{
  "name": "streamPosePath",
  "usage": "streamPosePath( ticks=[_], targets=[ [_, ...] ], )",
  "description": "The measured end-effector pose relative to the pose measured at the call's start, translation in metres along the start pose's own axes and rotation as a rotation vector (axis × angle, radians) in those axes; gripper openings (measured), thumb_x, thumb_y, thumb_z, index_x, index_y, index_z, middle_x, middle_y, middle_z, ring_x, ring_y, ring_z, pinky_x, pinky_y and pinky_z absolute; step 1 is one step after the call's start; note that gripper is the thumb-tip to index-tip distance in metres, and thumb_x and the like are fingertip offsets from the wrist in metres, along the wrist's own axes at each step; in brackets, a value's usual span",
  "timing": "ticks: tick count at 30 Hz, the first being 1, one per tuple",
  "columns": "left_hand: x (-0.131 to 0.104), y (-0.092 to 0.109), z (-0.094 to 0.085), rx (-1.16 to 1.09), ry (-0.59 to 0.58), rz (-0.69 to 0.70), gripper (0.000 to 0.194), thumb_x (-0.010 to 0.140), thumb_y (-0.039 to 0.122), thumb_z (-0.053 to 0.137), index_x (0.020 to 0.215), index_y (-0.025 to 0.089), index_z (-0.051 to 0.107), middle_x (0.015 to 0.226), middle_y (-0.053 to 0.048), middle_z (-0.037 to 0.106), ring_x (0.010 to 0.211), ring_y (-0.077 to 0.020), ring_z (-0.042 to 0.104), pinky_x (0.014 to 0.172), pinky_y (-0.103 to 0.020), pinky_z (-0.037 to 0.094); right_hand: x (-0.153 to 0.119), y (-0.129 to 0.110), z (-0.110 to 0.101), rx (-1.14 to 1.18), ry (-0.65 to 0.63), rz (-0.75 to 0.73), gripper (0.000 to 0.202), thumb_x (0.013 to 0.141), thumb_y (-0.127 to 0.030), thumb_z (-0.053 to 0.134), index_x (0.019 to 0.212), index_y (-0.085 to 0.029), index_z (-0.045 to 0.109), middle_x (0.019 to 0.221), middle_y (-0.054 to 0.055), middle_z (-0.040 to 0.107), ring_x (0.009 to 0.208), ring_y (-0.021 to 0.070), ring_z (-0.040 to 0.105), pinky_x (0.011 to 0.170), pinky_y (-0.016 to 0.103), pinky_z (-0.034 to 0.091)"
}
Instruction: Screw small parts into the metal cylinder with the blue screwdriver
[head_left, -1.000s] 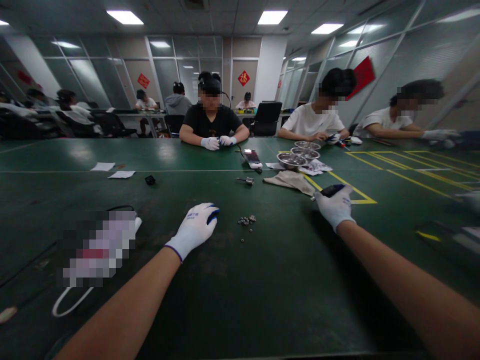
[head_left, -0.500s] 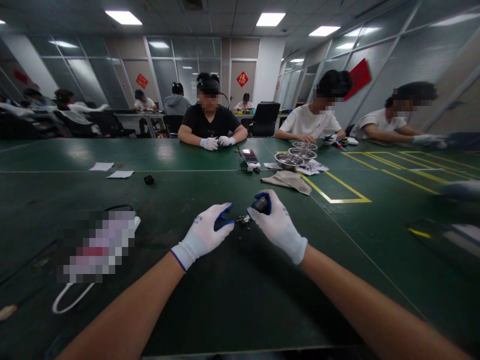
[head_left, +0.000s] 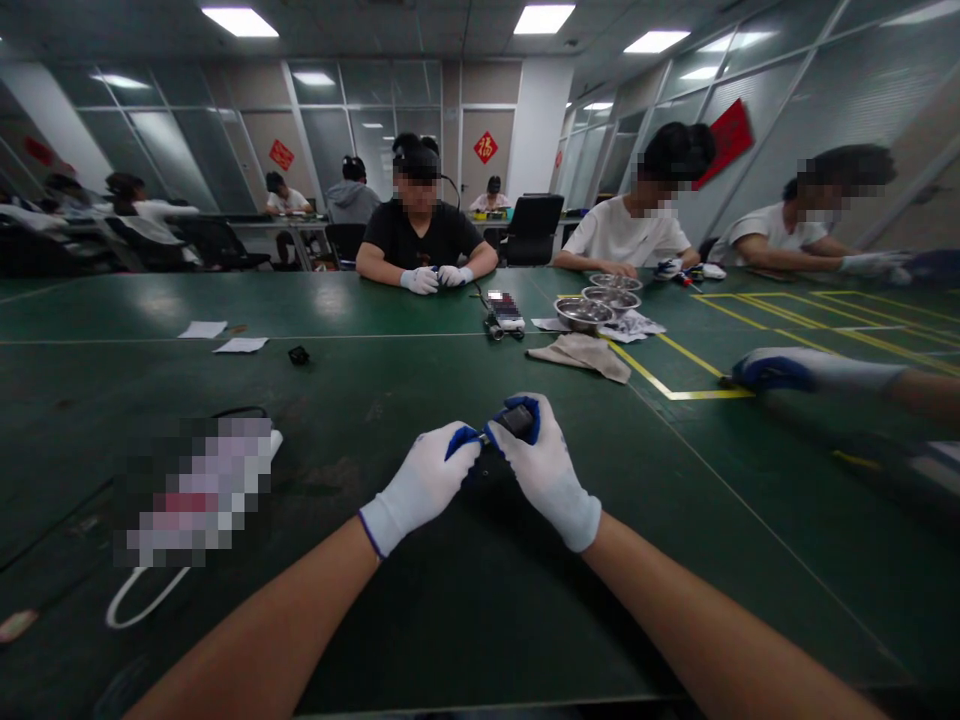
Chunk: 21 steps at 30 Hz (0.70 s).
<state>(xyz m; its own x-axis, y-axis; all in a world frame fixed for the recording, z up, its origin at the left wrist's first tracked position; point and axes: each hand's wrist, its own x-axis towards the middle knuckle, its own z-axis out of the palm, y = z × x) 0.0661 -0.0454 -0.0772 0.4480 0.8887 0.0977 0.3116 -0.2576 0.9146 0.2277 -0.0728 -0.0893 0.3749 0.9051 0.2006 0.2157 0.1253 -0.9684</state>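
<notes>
My right hand (head_left: 546,460), in a white glove with blue fingers, is closed around a dark, blocky object (head_left: 516,420). A small shiny metal part (head_left: 486,437) shows at that object's left end. The fingertips of my left hand (head_left: 429,475), gloved alike, are pinched together right at this metal end; what lies between them is too small and hidden to name. Just below the fingers, a tiny dark ring-like piece (head_left: 485,473) lies on the green table (head_left: 480,620).
A grey cloth (head_left: 581,357) and several steel bowls (head_left: 585,314) stand ahead. From the right reaches a co-worker's gloved hand (head_left: 780,370). A blurred-out device (head_left: 202,490) lies left, a small black item (head_left: 298,355) beyond it. Across the table sits a person (head_left: 420,235).
My left hand has moved right and its fingers have closed at the metal end. My right hand has dipped slightly with the dark object. A co-worker's hand has reached in from the right.
</notes>
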Motion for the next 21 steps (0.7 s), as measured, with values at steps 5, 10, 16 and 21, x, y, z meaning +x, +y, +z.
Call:
streamPosePath(
  ticks=[5,10,16,21],
  targets=[
    [0.000,-0.002,0.004,-0.548,-0.038,-0.469,0.029,0.095,0.042,0.055,0.078,0.019,0.059,0.060,0.002,0.057,0.049,-0.0123,0.055,0.050,-0.023,0.045,-0.009,0.004,0.005,0.109,-0.002,-0.096,0.042,0.076,-0.047,0.078,0.106,-0.026,0.058,0.094,0.002,0.071,0.089,0.0246,0.068,0.083,0.042,0.058],
    [-0.005,0.003,0.002,-0.409,-0.005,-0.140,0.024,0.083,0.036,0.076,0.097,0.019,0.067,0.094,-0.005,0.074,0.087,-0.0206,0.071,0.084,-0.034,0.058,-0.011,0.012,0.007,0.177,0.029,-0.086,0.043,0.079,-0.049,0.078,0.110,-0.027,0.057,0.095,0.002,0.071,0.091,0.0235,0.069,0.086,0.042,0.057],
    [-0.007,0.003,0.004,-0.160,0.052,-0.043,0.022,0.090,0.040,0.068,0.082,0.019,0.065,0.079,-0.002,0.069,0.074,-0.0186,0.067,0.071,-0.031,0.055,-0.008,0.015,0.008,0.244,-0.004,-0.069,0.039,0.079,-0.046,0.077,0.106,-0.027,0.056,0.093,0.001,0.069,0.087,0.0219,0.067,0.084,0.041,0.057],
    [0.001,-0.005,0.001,-0.507,0.058,-0.355,0.044,0.095,0.059,0.057,0.079,0.018,0.062,0.060,0.001,0.058,0.047,-0.0121,0.053,0.045,-0.023,0.042,0.001,0.017,0.002,0.239,0.156,-0.110,0.039,0.079,-0.046,0.076,0.105,-0.026,0.055,0.093,0.002,0.069,0.086,0.0219,0.067,0.083,0.041,0.058]
  ],
)
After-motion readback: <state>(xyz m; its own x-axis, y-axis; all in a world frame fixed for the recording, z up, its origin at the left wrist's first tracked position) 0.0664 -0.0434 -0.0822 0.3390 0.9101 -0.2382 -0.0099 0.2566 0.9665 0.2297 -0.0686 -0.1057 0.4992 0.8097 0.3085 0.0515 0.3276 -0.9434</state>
